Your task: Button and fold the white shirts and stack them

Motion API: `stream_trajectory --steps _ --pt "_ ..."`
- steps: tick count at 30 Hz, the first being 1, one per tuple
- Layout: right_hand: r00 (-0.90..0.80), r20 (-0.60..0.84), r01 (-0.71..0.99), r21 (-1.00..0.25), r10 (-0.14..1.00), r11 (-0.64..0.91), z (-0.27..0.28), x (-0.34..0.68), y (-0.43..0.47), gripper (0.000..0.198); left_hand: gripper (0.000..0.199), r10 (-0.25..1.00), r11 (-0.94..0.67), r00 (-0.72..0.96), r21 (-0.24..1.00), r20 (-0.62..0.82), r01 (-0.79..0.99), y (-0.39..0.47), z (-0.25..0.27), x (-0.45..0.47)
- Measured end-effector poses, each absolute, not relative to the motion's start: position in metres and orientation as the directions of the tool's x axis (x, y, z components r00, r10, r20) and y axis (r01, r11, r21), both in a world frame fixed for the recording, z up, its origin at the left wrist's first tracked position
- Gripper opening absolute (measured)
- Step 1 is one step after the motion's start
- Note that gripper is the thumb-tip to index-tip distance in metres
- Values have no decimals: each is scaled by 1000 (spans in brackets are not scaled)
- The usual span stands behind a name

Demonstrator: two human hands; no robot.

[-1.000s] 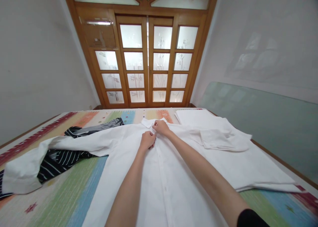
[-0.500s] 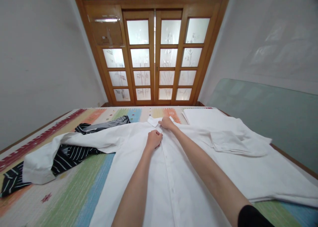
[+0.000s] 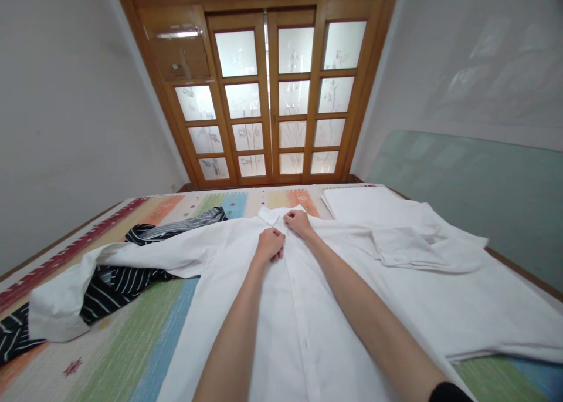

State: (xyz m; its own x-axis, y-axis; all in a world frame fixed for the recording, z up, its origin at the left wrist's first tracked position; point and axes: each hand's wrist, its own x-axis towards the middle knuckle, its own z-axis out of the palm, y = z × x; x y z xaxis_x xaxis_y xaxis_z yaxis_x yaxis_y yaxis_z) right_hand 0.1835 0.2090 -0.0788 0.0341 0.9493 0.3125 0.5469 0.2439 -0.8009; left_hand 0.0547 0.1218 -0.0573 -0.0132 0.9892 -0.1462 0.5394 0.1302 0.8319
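A white long-sleeved shirt (image 3: 246,308) lies spread flat, front up, with its collar (image 3: 269,215) at the far end and its button placket (image 3: 295,296) running toward me. My left hand (image 3: 270,245) is closed at the upper placket, fingers curled on the cloth just below the collar. Beside the collar, my right hand (image 3: 298,222) pinches the shirt's front edge, a little farther off than the left. Whatever small part sits between the fingertips is hidden. The shirt's left-side sleeve (image 3: 171,252) stretches out across a black-and-white striped garment (image 3: 114,290).
A striped, multicoloured cover (image 3: 127,331) lies under the clothes. More white folded cloth (image 3: 475,308) is on the right. A pale green panel (image 3: 466,185) leans along the right wall. Wooden glazed doors (image 3: 268,97) stand beyond the far edge.
The camera view has shifted slightly. My right hand has moved a little down and right from the collar. My left hand stays at the placket, with its fingers slightly rearranged.
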Motion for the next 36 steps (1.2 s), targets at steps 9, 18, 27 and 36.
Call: stream_trajectory --steps 9,18,27,36 --pt "69 295 604 -773 953 195 -75 179 209 12 22 997 80 -33 853 -73 516 163 -49 51" --pt "55 206 569 -811 977 139 -69 180 205 31 27 958 -217 35 637 286 740 173 -60 47" --pt "4 75 360 -930 997 68 -67 186 205 22 37 987 -124 158 820 41 559 170 -67 54" --pt "52 81 243 -968 995 66 -79 185 210 16 23 961 -114 -33 498 276 860 176 -67 66"
